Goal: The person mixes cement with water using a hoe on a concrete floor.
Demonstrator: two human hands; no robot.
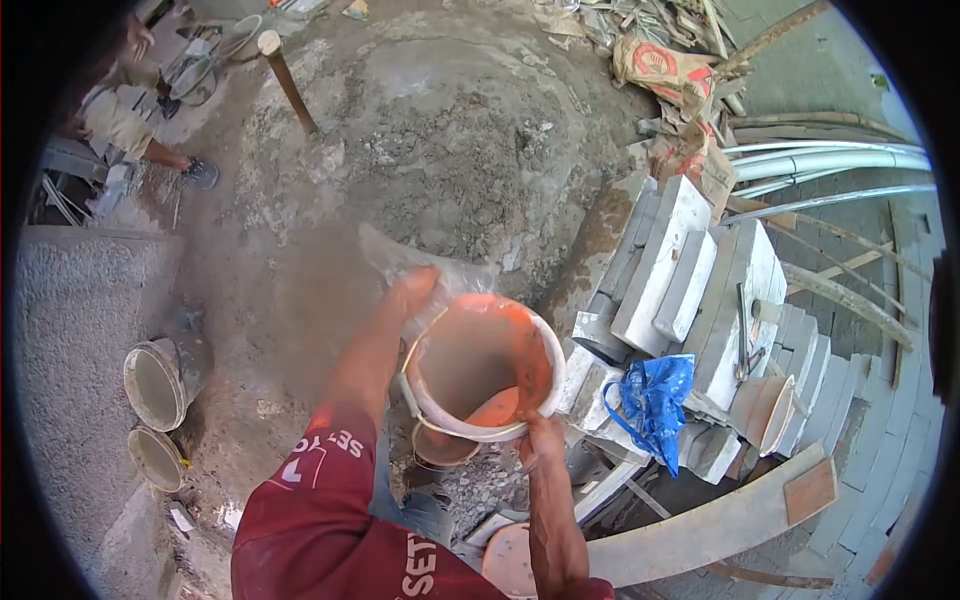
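Observation:
An orange bucket (pixel 487 365) with a pale rim is held tilted in front of me, its mouth facing me, reddish-brown powder coating the inside. My right hand (pixel 541 440) grips the near rim at the bottom. My left hand (pixel 413 292) reaches to the far upper-left edge of the bucket and holds a clear plastic bag (pixel 400 258) there. Reddish dust hangs in the air to the left of the bucket. A second orange container (pixel 440 447) sits just below the bucket.
A wide mound of grey mortar (pixel 440 130) with a shovel handle (pixel 288 82) fills the ground ahead. White blocks (pixel 690 280) and a blue bag (pixel 655 400) lie right. Two buckets (pixel 155 385) lie left. Another person (pixel 125 110) crouches at the far left.

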